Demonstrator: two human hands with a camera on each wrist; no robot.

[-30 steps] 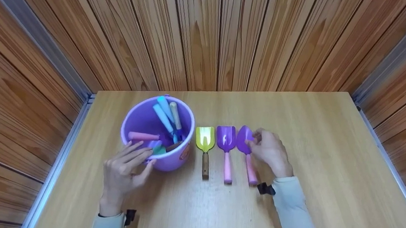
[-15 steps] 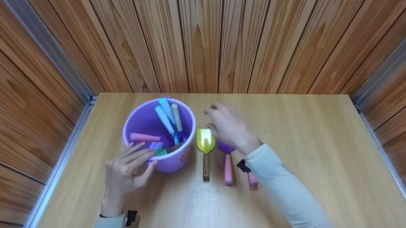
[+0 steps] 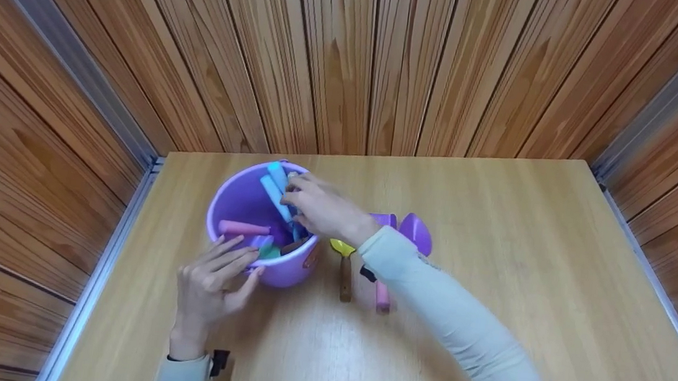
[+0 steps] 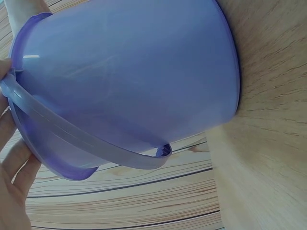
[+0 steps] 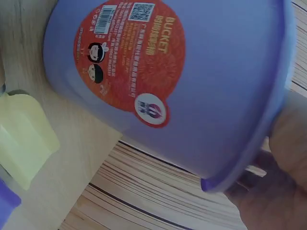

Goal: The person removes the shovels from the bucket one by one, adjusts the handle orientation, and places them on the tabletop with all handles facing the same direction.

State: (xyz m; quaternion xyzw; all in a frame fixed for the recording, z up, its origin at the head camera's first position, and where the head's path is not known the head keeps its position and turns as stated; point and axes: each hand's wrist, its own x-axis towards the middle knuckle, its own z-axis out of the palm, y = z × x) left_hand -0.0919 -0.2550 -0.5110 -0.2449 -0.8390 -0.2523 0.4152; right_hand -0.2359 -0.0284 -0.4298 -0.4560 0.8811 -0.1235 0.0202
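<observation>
A purple bucket stands on the table with several toy tools inside. My left hand grips its near rim, fingers over the edge and thumb outside. In the left wrist view the bucket's handle hangs down beside my left fingers. My right hand reaches over the far right rim, its fingers bent right at the tan-handled tool, which it mostly hides; I cannot tell whether they hold it. Beside them lean two light-blue handles. Inside, a pink handle lies at the left.
Right of the bucket lie a yellow shovel, a purple shovel with a pink handle and a rounded purple scoop, partly hidden by my right arm. Wood-panelled walls border the table.
My right hand has left the rounded purple scoop, crossed leftward over the other shovels and arrived at the tools in the bucket. The left hand stays on the rim.
</observation>
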